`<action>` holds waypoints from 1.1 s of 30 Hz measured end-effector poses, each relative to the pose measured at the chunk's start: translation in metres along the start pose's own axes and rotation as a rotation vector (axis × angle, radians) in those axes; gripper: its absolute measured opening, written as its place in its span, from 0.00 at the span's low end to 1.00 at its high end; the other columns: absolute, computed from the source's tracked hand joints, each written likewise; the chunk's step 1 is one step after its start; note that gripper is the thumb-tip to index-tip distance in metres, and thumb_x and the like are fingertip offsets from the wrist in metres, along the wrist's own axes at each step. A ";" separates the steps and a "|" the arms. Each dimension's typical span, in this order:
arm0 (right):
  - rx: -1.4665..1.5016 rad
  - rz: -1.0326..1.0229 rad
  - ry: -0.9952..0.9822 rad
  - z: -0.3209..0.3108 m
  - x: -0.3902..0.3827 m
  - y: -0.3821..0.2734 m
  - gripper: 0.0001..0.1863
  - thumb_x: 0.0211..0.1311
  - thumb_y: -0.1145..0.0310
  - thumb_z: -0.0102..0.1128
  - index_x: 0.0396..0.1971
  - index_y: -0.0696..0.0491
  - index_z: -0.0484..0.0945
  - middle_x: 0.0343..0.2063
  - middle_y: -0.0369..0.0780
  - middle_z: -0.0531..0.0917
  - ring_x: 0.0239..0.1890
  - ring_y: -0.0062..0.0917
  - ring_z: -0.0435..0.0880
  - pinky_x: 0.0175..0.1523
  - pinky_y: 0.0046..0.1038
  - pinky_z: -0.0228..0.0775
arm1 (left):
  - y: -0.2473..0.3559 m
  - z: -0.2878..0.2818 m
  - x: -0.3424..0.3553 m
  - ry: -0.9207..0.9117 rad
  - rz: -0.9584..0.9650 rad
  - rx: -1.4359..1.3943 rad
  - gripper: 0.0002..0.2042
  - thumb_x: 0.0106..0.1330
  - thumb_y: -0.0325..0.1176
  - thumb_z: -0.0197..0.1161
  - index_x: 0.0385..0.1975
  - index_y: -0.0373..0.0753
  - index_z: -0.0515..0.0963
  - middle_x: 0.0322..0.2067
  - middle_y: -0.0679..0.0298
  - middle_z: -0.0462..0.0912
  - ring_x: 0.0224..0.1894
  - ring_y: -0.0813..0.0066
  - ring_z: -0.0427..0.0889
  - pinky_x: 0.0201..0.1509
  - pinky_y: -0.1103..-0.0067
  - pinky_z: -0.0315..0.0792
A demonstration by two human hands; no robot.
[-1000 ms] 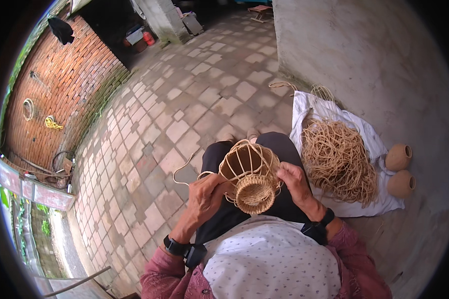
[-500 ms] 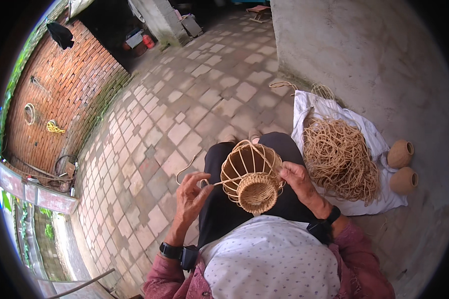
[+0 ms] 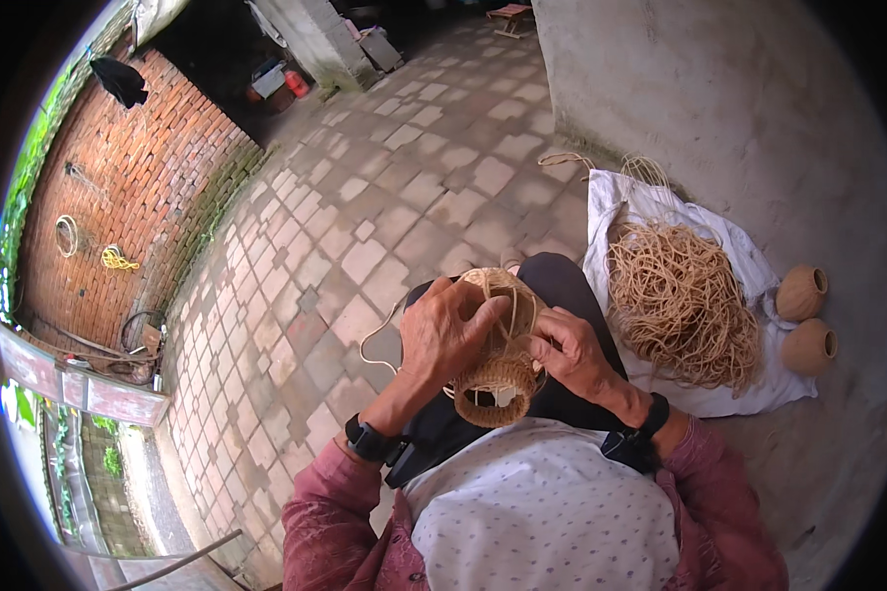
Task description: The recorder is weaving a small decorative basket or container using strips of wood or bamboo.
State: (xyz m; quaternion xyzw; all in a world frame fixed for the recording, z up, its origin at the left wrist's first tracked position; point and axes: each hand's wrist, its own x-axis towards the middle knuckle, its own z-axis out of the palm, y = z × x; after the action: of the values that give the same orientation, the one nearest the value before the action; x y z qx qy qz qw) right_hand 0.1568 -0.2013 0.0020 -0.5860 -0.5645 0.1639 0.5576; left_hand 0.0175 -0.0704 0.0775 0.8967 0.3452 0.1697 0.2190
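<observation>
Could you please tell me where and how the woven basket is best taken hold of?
The woven basket is probably best gripped around its narrow end, coming from the wearer's body side: that end points toward the body and looks closely woven, whereas farther up there are gaps between strands. The left hand and right hand are at its left and right sides.

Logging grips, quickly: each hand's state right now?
Left hand: over the woven basket; open or closed cannot be told.
Right hand: half-curled at the basket's right side; exact grip cannot be told.
</observation>
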 end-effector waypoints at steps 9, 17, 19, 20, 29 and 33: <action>-0.073 -0.030 -0.019 -0.002 0.001 -0.007 0.14 0.57 0.65 0.66 0.19 0.56 0.73 0.19 0.40 0.74 0.25 0.35 0.72 0.33 0.33 0.66 | 0.007 0.000 -0.002 -0.001 0.088 0.177 0.09 0.56 0.38 0.62 0.29 0.39 0.75 0.26 0.55 0.79 0.29 0.53 0.81 0.33 0.62 0.72; 0.054 0.135 -0.013 0.001 0.000 0.000 0.13 0.57 0.64 0.68 0.23 0.58 0.78 0.21 0.41 0.77 0.26 0.29 0.75 0.32 0.31 0.67 | 0.014 0.014 0.008 -0.085 0.164 0.326 0.13 0.58 0.30 0.55 0.44 0.41 0.71 0.18 0.51 0.79 0.23 0.47 0.80 0.28 0.58 0.71; 0.121 0.207 -0.019 0.001 -0.001 0.003 0.13 0.58 0.64 0.67 0.24 0.59 0.79 0.22 0.41 0.77 0.25 0.28 0.75 0.32 0.30 0.67 | 0.014 0.018 0.012 -0.084 0.174 0.311 0.17 0.58 0.31 0.56 0.49 0.42 0.72 0.19 0.48 0.79 0.24 0.45 0.81 0.29 0.56 0.71; 0.121 0.207 -0.015 0.001 -0.002 0.004 0.13 0.58 0.64 0.67 0.24 0.59 0.79 0.22 0.41 0.77 0.25 0.28 0.75 0.32 0.30 0.67 | 0.014 0.019 0.015 -0.085 0.177 0.312 0.17 0.58 0.31 0.56 0.49 0.42 0.72 0.19 0.48 0.79 0.24 0.45 0.81 0.29 0.56 0.71; 0.152 0.183 0.047 0.004 -0.008 0.012 0.13 0.59 0.64 0.66 0.25 0.59 0.78 0.23 0.41 0.76 0.26 0.29 0.76 0.33 0.31 0.68 | 0.001 0.025 0.049 -0.283 0.176 0.350 0.19 0.58 0.37 0.58 0.51 0.47 0.77 0.27 0.48 0.83 0.32 0.49 0.84 0.37 0.61 0.76; 0.108 0.114 0.073 0.004 -0.008 0.020 0.14 0.60 0.63 0.66 0.24 0.59 0.77 0.22 0.42 0.76 0.25 0.30 0.75 0.33 0.31 0.68 | -0.002 0.030 0.056 -0.361 0.090 0.190 0.16 0.59 0.38 0.58 0.48 0.54 0.79 0.33 0.50 0.84 0.36 0.49 0.84 0.39 0.61 0.76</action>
State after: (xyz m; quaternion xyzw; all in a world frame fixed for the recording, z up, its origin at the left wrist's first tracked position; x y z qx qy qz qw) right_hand 0.1609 -0.2009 -0.0189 -0.5919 -0.5000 0.2042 0.5983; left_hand 0.0697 -0.0384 0.0603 0.9437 0.2745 -0.0177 0.1840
